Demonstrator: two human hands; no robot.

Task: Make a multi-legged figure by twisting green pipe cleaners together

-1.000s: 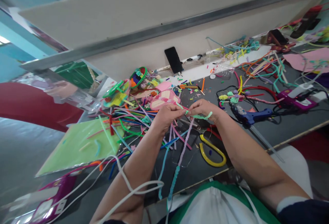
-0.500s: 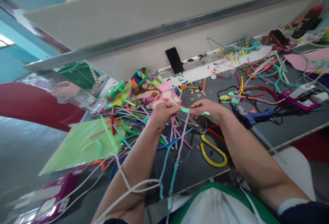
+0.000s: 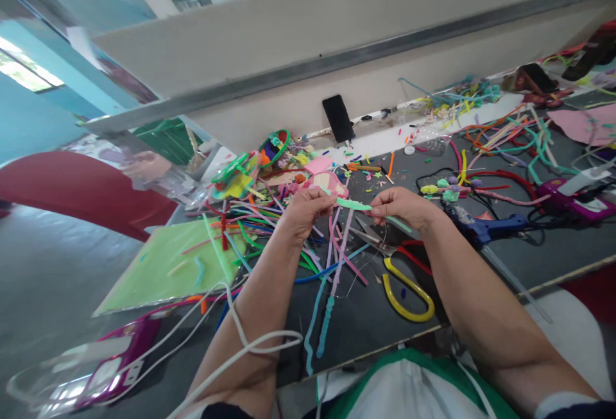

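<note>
Above the dark gray table point(image 3: 363, 323), both hands point(image 3: 308, 212) point(image 3: 400, 208) pinch a slim, mint-green fuzzy strip point(image 3: 353, 204), nearly straight between them.

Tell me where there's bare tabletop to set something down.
Bare grey tabletop lies right of the clear rod, between the purple box and the front edge. A smaller patch lies between the lavender-and-teal strip and the scissors' yellow handle. It is crowded left of the left hand, with tangled coloured stems.

The right hand point(image 3: 398, 206) partly hides the green strip point(image 3: 353, 204); the pink sheet point(image 3: 577, 125) is cropped.
</note>
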